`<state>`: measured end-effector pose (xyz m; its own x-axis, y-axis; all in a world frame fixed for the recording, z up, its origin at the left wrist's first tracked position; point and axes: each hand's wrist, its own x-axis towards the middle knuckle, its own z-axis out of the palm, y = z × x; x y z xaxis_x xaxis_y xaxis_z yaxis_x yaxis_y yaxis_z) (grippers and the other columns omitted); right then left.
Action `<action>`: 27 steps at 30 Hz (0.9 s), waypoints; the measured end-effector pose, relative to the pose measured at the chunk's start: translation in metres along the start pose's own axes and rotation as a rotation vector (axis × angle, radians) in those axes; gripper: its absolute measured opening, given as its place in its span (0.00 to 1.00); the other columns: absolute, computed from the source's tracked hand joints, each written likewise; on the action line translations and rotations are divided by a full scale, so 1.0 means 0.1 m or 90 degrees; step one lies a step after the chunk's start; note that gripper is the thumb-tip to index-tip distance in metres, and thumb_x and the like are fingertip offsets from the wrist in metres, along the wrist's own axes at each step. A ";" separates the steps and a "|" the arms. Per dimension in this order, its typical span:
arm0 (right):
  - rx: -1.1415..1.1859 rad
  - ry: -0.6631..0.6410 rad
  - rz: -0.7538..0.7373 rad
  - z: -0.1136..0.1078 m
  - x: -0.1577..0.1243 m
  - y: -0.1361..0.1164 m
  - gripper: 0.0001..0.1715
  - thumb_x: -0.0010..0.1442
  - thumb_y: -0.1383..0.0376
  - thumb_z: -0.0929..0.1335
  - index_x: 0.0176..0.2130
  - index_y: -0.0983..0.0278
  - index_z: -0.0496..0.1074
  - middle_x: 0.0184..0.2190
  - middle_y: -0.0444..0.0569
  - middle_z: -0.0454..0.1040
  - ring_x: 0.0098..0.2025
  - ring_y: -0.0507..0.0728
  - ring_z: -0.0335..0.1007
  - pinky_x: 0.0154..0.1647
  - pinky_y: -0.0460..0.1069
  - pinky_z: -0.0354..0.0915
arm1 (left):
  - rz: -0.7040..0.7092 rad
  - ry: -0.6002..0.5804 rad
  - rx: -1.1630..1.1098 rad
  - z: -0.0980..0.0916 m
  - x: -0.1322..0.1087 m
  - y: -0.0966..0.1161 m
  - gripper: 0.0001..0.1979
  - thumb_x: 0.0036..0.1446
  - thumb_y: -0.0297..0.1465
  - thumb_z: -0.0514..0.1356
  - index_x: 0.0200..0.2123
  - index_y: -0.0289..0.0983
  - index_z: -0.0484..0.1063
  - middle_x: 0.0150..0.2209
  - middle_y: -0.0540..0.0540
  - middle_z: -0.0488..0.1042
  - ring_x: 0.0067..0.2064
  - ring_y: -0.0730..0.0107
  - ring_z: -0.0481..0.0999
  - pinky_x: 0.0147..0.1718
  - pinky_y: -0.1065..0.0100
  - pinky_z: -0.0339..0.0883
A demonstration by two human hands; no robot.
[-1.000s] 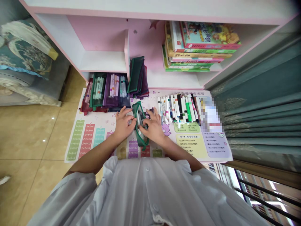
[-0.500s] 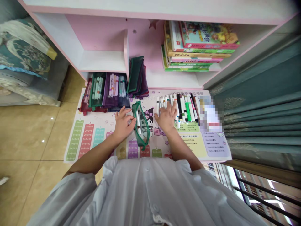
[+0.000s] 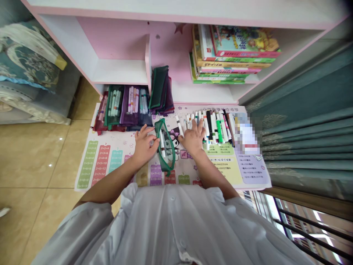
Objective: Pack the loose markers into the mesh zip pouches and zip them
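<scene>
My left hand grips the edge of a green mesh zip pouch, which lies on a printed times-table mat and holds at least one white marker. My right hand rests at the near end of a row of several felt-tip markers, its fingers spread over them. Just left of that hand, a white marker with a dark tip lies tilted on the mat, its lower end touching my thumb. The hand hides the near ends of some markers.
Several filled mesh pouches lie along the mat's far edge, beside a pile of dark empty pouches. Above stands a pink-and-white shelf with stacked books. A teal curtain hangs right; a cushion and tiled floor lie left.
My right hand has shifted slightly left and nearer the pouch. A white marker has moved left out of the row and now lies tilted. My left hand and the pouch have stayed put.
</scene>
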<state>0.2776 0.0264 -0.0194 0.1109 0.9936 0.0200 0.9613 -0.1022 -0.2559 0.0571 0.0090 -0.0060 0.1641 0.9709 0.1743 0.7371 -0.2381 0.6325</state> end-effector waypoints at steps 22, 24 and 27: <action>0.224 0.068 -0.225 -0.29 -0.45 -0.22 0.11 0.45 0.67 0.69 0.18 0.62 0.62 0.66 0.57 0.64 0.73 0.78 0.39 0.65 0.74 0.48 | 0.004 0.005 0.010 0.00 0.00 0.00 0.09 0.59 0.34 0.59 0.27 0.40 0.74 0.56 0.44 0.75 0.68 0.48 0.61 0.62 0.40 0.52; 0.219 0.034 -0.220 -0.27 -0.47 -0.25 0.11 0.44 0.68 0.69 0.18 0.63 0.62 0.66 0.58 0.63 0.73 0.78 0.40 0.66 0.75 0.46 | 0.004 0.006 0.008 0.00 0.00 0.01 0.10 0.59 0.34 0.59 0.27 0.40 0.74 0.56 0.44 0.75 0.68 0.48 0.61 0.63 0.40 0.52; 0.217 0.010 -0.221 -0.26 -0.48 -0.29 0.11 0.45 0.67 0.69 0.18 0.63 0.63 0.66 0.58 0.63 0.73 0.77 0.40 0.67 0.75 0.44 | 0.002 0.012 0.007 -0.01 0.01 0.01 0.10 0.59 0.34 0.59 0.27 0.40 0.74 0.56 0.44 0.75 0.67 0.49 0.61 0.62 0.40 0.52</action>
<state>0.2512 -0.0199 0.0117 -0.1950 0.9653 0.1738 0.8054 0.2587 -0.5332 0.0578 0.0093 -0.0047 0.1547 0.9695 0.1903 0.7438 -0.2411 0.6234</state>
